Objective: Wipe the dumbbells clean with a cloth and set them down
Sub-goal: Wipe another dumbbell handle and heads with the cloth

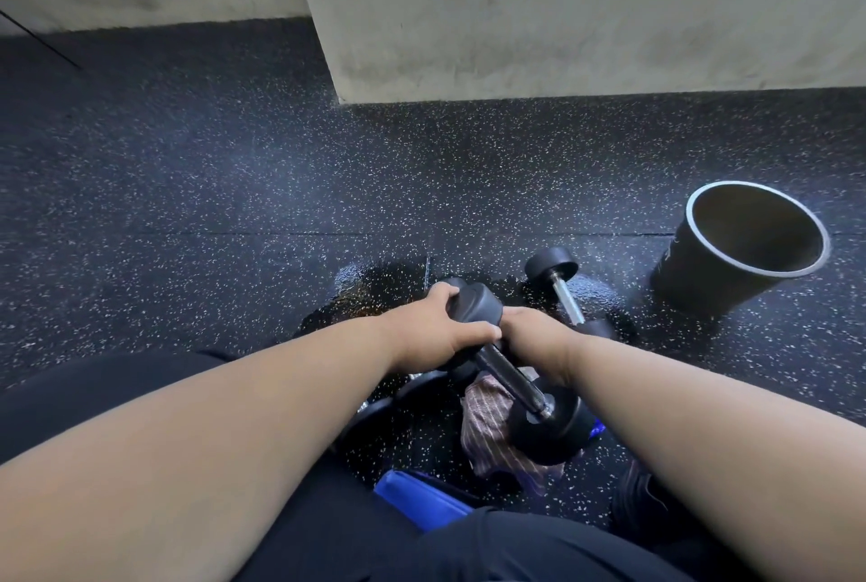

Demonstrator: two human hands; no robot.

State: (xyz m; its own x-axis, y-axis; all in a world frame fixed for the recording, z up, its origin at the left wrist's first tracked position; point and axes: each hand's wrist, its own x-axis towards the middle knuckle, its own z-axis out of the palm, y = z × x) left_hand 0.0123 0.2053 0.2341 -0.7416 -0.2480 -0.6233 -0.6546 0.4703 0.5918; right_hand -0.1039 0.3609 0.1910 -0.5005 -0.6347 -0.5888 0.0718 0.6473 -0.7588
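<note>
A black dumbbell [546, 427] is held tilted above the floor, one head up and away, the other low and near me. My left hand [433, 337] grips its upper head [473, 307]. Just right of the handle, my right hand [539, 337] is closed at the bar; what its fingers hold is hidden. A striped brownish cloth [487, 429] hangs beneath the handle, behind the lower head. On the floor to the right lies a second black dumbbell [564, 288] with a shiny handle. Part of another dumbbell [375, 403] shows under my left forearm.
The speckled black rubber floor [211, 187] looks wet and glossy around the dumbbells. A black bucket [735, 248] stands at the right. A pale concrete pillar [562, 9] rises behind. A blue object [417, 499] lies near my knees.
</note>
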